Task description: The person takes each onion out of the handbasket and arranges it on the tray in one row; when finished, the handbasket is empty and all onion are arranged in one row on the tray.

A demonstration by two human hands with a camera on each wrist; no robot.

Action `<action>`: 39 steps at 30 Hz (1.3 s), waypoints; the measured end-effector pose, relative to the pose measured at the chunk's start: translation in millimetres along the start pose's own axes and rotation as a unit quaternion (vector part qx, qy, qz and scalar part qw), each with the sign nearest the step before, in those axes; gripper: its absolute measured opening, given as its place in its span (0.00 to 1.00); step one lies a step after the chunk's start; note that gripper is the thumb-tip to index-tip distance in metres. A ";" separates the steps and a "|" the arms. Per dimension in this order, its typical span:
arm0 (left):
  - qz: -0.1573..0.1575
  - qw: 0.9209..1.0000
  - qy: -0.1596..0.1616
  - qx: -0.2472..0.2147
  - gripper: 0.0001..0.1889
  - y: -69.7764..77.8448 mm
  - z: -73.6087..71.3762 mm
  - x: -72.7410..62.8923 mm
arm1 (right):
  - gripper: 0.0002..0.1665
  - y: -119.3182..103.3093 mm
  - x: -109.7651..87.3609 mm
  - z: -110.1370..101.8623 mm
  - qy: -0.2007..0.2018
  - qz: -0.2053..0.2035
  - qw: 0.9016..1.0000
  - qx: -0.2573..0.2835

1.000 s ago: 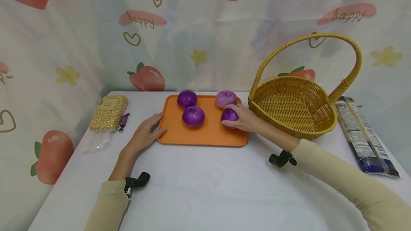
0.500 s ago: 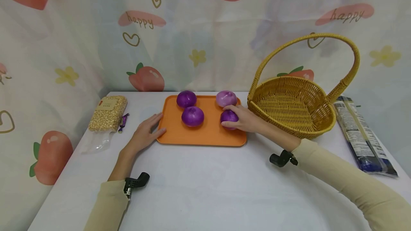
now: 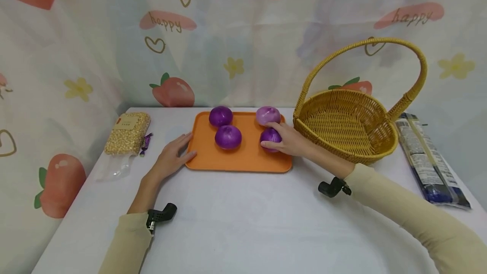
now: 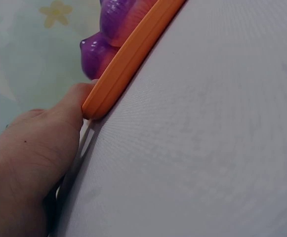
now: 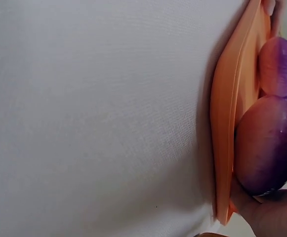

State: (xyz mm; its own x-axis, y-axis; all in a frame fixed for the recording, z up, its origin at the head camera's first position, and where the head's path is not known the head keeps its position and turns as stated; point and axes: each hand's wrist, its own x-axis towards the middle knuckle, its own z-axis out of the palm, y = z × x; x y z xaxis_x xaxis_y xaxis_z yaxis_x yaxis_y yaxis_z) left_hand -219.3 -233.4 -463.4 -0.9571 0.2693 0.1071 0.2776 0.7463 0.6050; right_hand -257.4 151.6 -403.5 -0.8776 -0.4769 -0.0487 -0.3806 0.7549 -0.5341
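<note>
On the white table lies an orange tray [image 3: 243, 163] holding several purple onions. My right hand [image 3: 292, 141] grips the front right onion [image 3: 269, 134], thumb at its near side and fingers over its far side; in the right wrist view this onion [image 5: 266, 143] stands against the tray wall [image 5: 224, 113]. Just behind it sits a paler onion [image 3: 268, 115]. Two dark onions, one at the back [image 3: 220, 116] and one in front [image 3: 228, 138], sit on the left half. My left hand [image 3: 171, 158] rests at the tray's left edge, its thumb over the rim [image 4: 118, 74].
A yellow wicker basket [image 3: 342, 128] with a tall handle stands right of the tray, close to my right forearm. Beyond it lies a flat printed packet [image 3: 431, 164]. To the left are a bag of yellow grains [image 3: 128, 136] and a purple-wrapped candy [image 3: 146, 144]. A patterned curtain hangs behind.
Hardly anything differs: my right hand keeps its grip on the front right onion, which has shifted very slightly left. My left hand stays at the tray's edge.
</note>
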 end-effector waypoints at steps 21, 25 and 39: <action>-0.001 1.000 0.001 -0.008 0.36 -1.1 1.3 2.7 | 0.42 -4.3 -11.5 0.4 0.058 0.017 0.998 -0.030; 0.002 1.000 0.006 -0.008 0.36 -2.2 1.6 2.3 | 0.44 -3.5 -13.5 -0.3 0.073 0.014 0.996 -0.044; -0.004 1.000 0.004 0.001 0.37 -2.7 4.7 2.1 | 0.43 -11.1 -24.2 -9.6 0.083 0.018 0.995 -0.049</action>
State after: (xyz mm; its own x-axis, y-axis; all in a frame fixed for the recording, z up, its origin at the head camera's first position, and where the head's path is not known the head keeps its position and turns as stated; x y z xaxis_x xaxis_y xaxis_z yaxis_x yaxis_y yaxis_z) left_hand -221.7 -232.0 -468.6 -0.9600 0.2581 0.1088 0.2700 0.7491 0.6049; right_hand -234.8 159.1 -388.3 -0.9241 -0.3740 0.0792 -0.3680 0.8140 -0.4495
